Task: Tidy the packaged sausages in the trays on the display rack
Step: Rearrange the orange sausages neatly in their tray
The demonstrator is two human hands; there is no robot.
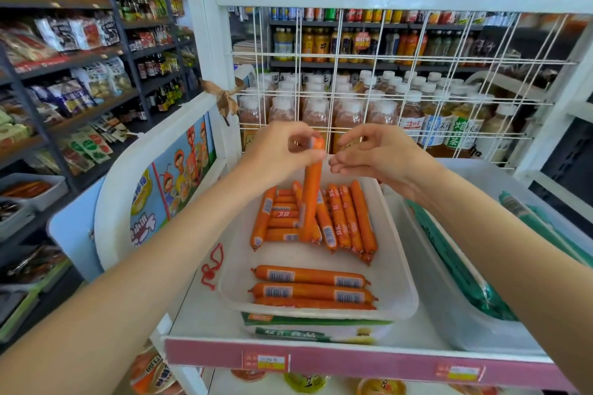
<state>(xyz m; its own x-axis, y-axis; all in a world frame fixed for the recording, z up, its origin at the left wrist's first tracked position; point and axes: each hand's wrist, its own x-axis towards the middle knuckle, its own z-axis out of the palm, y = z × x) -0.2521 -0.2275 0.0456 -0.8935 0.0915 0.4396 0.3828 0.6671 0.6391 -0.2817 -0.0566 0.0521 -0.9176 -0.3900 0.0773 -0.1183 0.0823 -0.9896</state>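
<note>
Here the left hand (282,151) is pinching the top end of one orange sausage (310,196) between thumb and fingers, and the sausage is hanging almost upright, its long axis running from the hand down to the far group of sausages (340,218) in the white tray (398,266). Its lower end is reaching the pile; whether it is touching I cannot tell. The right hand (375,154) is hovering just beside the top of that sausage, on its right, with fingers loosely bent and holding nothing. So the left hand is the nearer one, being already on the thing, and I am judging that the coming move depends on turning this upright sausage to lie along one of the rows below.

In the far part of the tray most sausages are lying with the long axis running near to far, while a few at the left of that group are lying across. In the near part, a row of three sausages (311,290) is lying left to right, barcodes up. A red string (211,266) is lying on the shelf just left of the tray. To the right a second tray (449,314) is holding green packaged sausages (455,266).

The printing on the orange wrappers is too small to read. On the pink shelf edge (353,359) two price tags are showing, not legible. Behind the white wire grid (385,74) bottles are carrying Chinese labels; I cannot read them with certainty.
</note>
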